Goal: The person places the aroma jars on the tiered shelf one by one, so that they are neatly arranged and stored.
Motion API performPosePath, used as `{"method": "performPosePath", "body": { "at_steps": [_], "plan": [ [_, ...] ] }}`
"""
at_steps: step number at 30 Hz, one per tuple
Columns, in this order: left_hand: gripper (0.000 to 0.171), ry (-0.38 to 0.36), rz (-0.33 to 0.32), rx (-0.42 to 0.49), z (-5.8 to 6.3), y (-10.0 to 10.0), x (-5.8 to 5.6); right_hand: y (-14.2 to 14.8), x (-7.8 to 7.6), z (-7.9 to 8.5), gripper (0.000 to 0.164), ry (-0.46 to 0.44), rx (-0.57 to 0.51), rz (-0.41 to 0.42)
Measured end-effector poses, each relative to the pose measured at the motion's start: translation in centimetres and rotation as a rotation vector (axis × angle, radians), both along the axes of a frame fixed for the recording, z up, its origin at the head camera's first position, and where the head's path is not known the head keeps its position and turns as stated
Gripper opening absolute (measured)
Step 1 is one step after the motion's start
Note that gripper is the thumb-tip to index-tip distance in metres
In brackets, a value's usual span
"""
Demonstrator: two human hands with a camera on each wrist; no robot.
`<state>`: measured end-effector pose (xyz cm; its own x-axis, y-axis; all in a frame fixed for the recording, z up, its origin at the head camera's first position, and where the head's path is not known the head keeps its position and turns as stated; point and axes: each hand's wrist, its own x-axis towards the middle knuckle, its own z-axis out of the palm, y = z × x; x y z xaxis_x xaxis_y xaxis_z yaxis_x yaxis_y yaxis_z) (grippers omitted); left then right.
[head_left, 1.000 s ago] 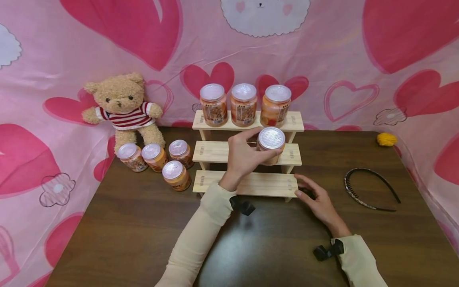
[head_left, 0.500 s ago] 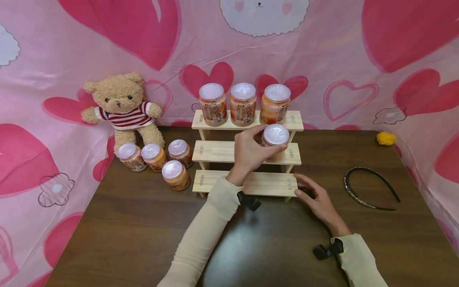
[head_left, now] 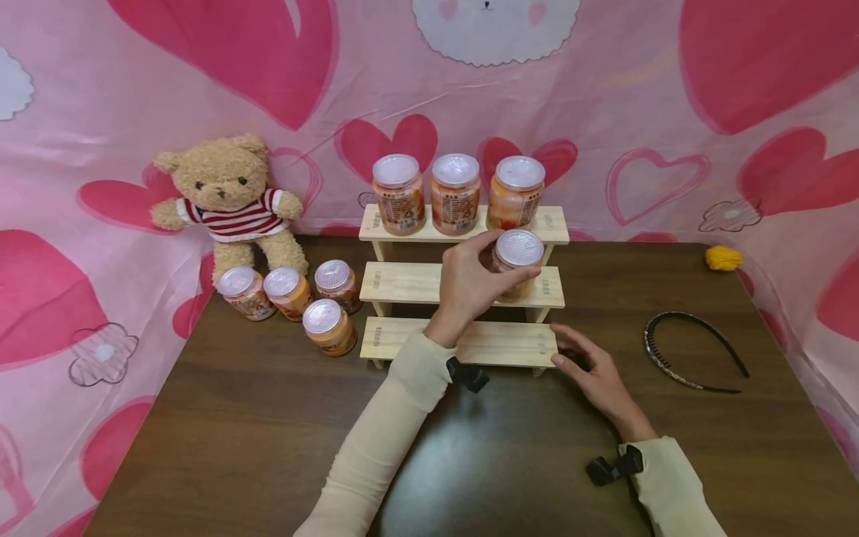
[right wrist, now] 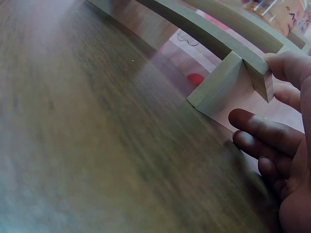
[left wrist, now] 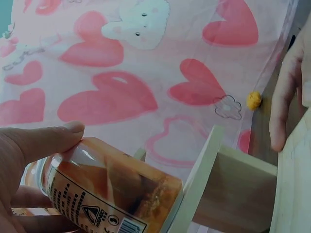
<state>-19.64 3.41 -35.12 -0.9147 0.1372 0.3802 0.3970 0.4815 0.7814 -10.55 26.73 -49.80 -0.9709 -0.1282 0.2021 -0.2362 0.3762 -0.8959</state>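
The jar [head_left: 520, 250] is gripped by the left hand [head_left: 470, 289]. Nearest, the right hand [head_left: 597, 379] touches the end of the bottom shelf [head_left: 499, 347], fingers relaxed; a bump there could shake everything above. Beyond, the jar is at the right end of the middle shelf [head_left: 406, 283]; uneven release could tip it, or fingers catch the rear jar [head_left: 513, 200].

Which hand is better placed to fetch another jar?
Probably the left hand, once it releases its jar: it is nearer the four jars by the teddy bear. The right hand is farther off, at the right end of the bottom shelf.
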Motion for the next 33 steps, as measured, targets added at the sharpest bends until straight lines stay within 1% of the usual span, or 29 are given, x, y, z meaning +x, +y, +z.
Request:
{"method": "performPosePath", "body": {
  "at_steps": [3, 7, 12, 16, 22, 25, 28, 33],
  "plan": [
    [0.063, -0.004, -0.005, -0.032, 0.0, -0.1, 0.1, 0.0, 0.0, 0.0, 0.048, -0.004, -0.002, 0.0],
    [0.064, 0.009, -0.007, -0.081, -0.1, -0.1, 0.4, 0.0, 0.0, 0.0, 0.048, -0.004, -0.012, 0.007],
    [0.069, 0.012, -0.012, -0.103, -0.2, -0.4, 0.6, 0.0, 0.0, -0.1, 0.048, -0.003, -0.013, 0.007],
    [0.071, 0.024, -0.011, -0.094, -0.2, -0.9, 1.0, 0.0, 0.0, 0.0, 0.048, -0.002, -0.019, 0.009],
    [0.066, 0.062, 0.003, -0.09, -0.1, -1.9, 1.6, -0.1, 0.1, 0.0, 0.047, 0.025, -0.016, 0.016],
    [0.064, 0.055, -0.003, -0.076, 0.0, -2.4, 1.9, -0.1, 0.1, 0.0, 0.047, 0.041, -0.018, 0.016],
    [0.064, 0.04, -0.023, -0.052, 0.1, -3.0, 2.2, -0.1, 0.0, 0.1, 0.047, 0.048, -0.028, 0.016],
    [0.068, 0.032, -0.043, -0.004, 0.0, -4.0, 2.7, -0.1, -0.1, 0.0, 0.047, 0.055, -0.038, 0.017]
  ]
}}
